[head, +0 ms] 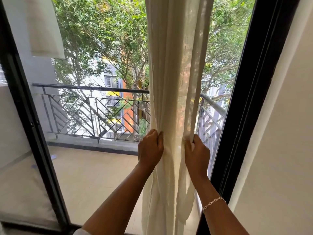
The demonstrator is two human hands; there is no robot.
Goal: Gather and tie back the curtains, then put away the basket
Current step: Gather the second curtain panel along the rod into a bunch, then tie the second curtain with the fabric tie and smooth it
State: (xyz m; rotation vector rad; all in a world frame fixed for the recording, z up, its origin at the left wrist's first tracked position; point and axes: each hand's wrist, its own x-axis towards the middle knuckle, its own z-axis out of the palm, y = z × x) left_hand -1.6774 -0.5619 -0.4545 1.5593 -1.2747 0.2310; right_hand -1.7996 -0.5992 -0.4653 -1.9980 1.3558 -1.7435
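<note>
Cream curtain (176,82) in left hand (149,148), right hand (197,151)

A home: sheer curtain (176,65) over a black-framed glass door (254,82) (railed balcony (94,175) beyond).

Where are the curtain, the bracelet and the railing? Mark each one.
curtain (176,82): head view, middle of the gathered cloth.
bracelet (213,202): head view, chain links on the right wrist.
railing (91,88): head view, top bar left of the curtain.
</note>
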